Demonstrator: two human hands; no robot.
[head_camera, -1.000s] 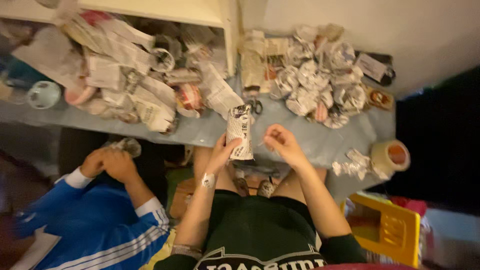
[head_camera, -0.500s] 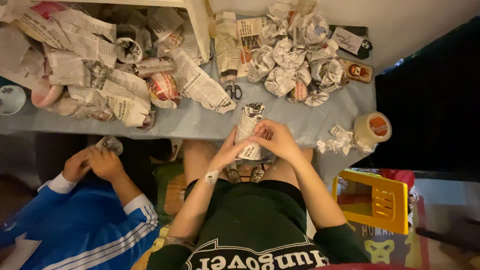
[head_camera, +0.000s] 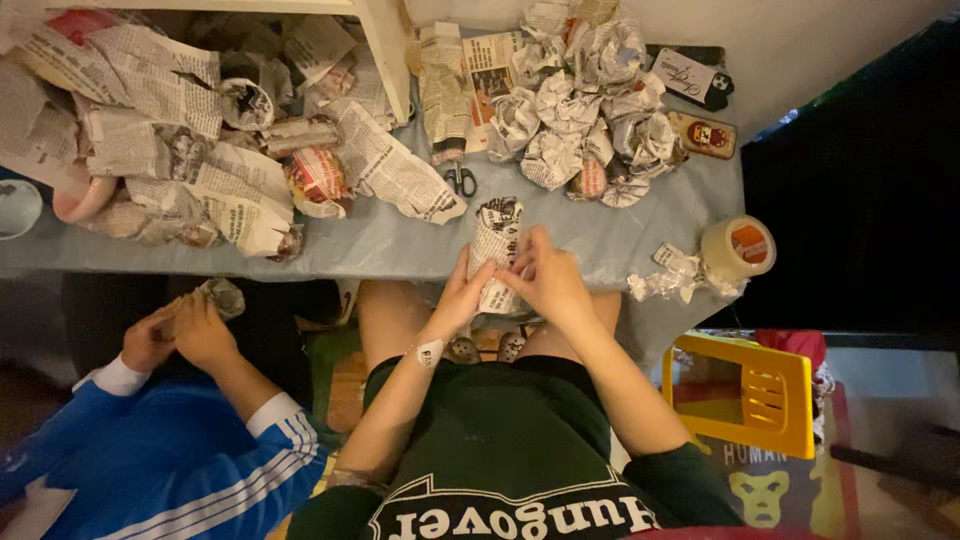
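Both my hands grip one newspaper-wrapped bundle (head_camera: 496, 240) at the near edge of the blue-covered table (head_camera: 400, 245). My left hand (head_camera: 462, 292) clasps its lower left side. My right hand (head_camera: 545, 278) presses on its right side, fingers over the paper. The bundle stands roughly upright, its top above my fingers and its lower end hidden by my hands.
Scissors (head_camera: 460, 180) lie just beyond the bundle. Crumpled newspaper balls (head_camera: 585, 110) pile at the back right; flat newspaper sheets and wrapped items (head_camera: 190, 160) spread left. A tape roll (head_camera: 738, 246) sits at the right edge. Another person's hands (head_camera: 185, 325) wrap something at left. A yellow stool (head_camera: 745, 385) stands right.
My right hand has come onto the bundle and both hands now close around it, drawn nearer the table edge. The person at left keeps wrapping.
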